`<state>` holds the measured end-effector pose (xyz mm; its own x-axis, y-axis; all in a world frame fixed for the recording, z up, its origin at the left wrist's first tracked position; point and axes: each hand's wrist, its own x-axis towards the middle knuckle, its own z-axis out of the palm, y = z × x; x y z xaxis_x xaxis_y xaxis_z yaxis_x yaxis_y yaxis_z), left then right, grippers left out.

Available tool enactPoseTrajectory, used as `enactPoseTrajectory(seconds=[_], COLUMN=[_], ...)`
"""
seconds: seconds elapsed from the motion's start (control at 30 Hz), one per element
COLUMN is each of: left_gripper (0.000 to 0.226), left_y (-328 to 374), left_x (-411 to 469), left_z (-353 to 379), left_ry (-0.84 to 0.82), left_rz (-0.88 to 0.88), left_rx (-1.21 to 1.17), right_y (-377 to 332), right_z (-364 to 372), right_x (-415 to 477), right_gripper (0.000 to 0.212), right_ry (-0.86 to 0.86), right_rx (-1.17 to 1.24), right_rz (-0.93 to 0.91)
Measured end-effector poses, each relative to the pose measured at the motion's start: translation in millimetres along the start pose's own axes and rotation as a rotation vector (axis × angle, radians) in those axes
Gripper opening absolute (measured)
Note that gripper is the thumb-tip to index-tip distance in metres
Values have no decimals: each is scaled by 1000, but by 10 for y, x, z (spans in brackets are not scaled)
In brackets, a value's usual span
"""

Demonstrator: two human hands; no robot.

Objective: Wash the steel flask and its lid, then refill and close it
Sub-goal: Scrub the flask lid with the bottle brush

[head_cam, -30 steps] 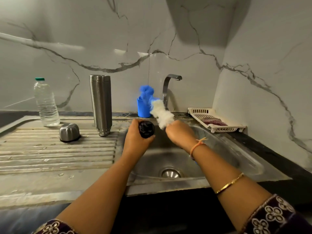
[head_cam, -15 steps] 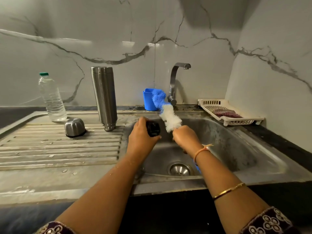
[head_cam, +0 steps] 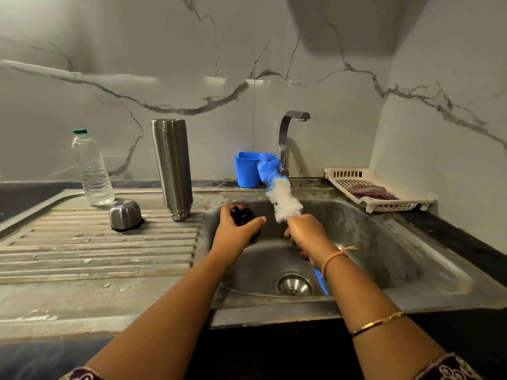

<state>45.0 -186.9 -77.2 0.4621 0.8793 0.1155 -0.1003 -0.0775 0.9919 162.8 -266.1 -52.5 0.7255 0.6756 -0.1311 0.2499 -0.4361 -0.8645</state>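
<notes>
Counter with a ribbed steel drainboard (head_cam: 96, 250), wet in spots. Steel flask (head_cam: 172, 168) stands on end near the back of it. Steel cap (head_cam: 125, 215) sits dome up, just left-front of flask. Clear bottle (head_cam: 92, 168), green top, stands farther left of flask. Blue cup (head_cam: 247, 169) and white slotted tray (head_cam: 384, 205) are well right of flask.

Flask (head_cam: 172, 165): brushed steel, smooth, with a satin sheen. Steel cap (head_cam: 125, 214) showed the same finish. Lid (head_cam: 242, 215) looked like glossy black plastic. Brush (head_cam: 282, 196) had soft, fluffy blue and white bristles; handle (head_cam: 319, 281) was blue plastic. Sink (head_cam: 389, 242) was dull, stained steel; draining board (head_cam: 96, 248) was ribbed and spotted with water. Tap (head_cam: 285, 138): smooth metal. Bottle (head_cam: 92, 168): clear ridged plastic. Cup (head_cam: 247, 170): glossy blue plastic. Tray (head_cam: 384, 207): matt cream slotted plastic. Wall (head_cam: 192, 78) was polished and marble-veined.
</notes>
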Motion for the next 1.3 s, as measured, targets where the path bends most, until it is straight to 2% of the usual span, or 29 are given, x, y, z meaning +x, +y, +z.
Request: enactPoseTrajectory(seconds=[0.07,0.17,0.5,0.6,0.67,0.8,0.93,1.1,1.17,1.23,1.3], left_gripper=[46,33,22,23,30,62,70,71,80,94,95], left_y=[-16,-21,32,17,-3,-15,-1,-37,-63,-55,-46], left_x=[-6,-13,-66,-72,-61,-40,-44,-16,1,-14,-11], left_z=[-20,-45,-33,-34,-29,-65,-73,-55,-75,-93,-134], left_ry=[64,100,85,27,7,106,119,48,72,70,114], left_rz=[56,44,4,-18,51,317,326,313,304,219,191], left_rx=[134,95,58,95,223,493,781,860,791,675,587], right_y=[25,62,79,74,77,84,88,85,88,85,86], right_z=[17,31,9,3,6,14,22,20,19,17,17], right_x=[20,47,27,6,2,44,69,41,31,18,13], right_gripper=[29,30,32,31,32,35,35,35,35,35,35], right_ry=[5,17,24,25,30,83,95,104,96,87,85], right_rx=[15,28,-4,-11,-29,-114,-158,-154,-165,-166,-178], right_rz=[-2,-18,-57,-62,-68,-168,-184,-196,-196,-192,-199])
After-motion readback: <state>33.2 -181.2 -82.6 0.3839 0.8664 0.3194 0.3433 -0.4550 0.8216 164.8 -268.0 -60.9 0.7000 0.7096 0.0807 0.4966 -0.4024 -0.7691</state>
